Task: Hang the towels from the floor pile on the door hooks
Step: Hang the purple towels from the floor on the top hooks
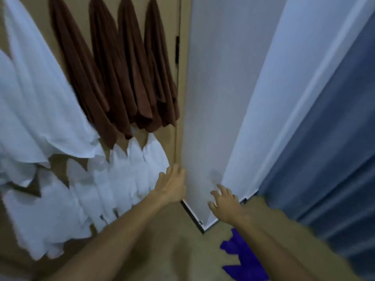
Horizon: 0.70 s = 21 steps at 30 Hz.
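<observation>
Bare and empty, both our hands reach forward and down with the fingers spread and relaxed; neither holds any cloth. Our left hand [172, 184] is just beside the lower edge of the tan door [160, 33], near the corner where it meets the pale wall panel [213, 88]. Our right hand [224, 201] hovers in front of the bottom of this panel, and we cannot tell if the fingertips touch it.

Below the right forearm, a purple towel [243, 258] lies crumpled on the beige floor [182, 230]. It is the only piece of the floor pile that we can see, and part of it is hidden by the arm.

On the door, four brown towels [121, 78] hang in a row, and white towels [40, 98] hang to the left and in a lower row beneath them. The hooks themselves are not visible. To the far right there is a blue curtain [334, 138].

We judge that the task is mostly done: many towels are already hung, and at least the purple one is left to pick up and hang.
</observation>
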{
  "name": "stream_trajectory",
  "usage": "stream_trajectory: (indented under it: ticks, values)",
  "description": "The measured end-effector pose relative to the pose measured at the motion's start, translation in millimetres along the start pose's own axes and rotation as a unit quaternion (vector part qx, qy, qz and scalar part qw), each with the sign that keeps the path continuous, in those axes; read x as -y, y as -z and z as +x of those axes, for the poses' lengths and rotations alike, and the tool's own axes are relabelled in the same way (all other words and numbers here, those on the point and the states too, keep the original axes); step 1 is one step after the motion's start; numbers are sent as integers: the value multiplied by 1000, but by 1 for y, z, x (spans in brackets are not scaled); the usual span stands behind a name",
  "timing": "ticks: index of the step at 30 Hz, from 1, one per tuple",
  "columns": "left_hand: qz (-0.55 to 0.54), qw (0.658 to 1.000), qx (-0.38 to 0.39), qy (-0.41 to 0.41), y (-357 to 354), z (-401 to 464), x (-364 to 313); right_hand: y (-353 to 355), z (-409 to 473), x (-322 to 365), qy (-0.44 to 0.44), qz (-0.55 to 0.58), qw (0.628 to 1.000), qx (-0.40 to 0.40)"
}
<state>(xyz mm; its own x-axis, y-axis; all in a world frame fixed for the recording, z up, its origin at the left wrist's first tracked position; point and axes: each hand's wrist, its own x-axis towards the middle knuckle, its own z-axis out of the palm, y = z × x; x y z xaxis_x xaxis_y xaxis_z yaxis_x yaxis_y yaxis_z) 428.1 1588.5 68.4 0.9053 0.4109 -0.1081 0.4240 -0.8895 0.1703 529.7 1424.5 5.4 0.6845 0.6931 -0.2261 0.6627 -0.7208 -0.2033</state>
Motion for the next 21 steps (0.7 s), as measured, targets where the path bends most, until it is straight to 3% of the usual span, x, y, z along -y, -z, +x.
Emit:
stream_trajectory:
  ticks: [6,11,14,21]
  values:
    - [10,990,107,-87,-92,53,-131,-65,-54,-180,-155,55,981,100]
    - [9,979,181,-98,-169,93,-238,-96,-70,-308,-232,90,959,132]
    - [8,972,216,-88,-210,101,-281,-115,-67,-358,-249,115,953,130]
    - [52,945,315,-74,-294,133,-312,-176,-33,-418,-229,159,934,224]
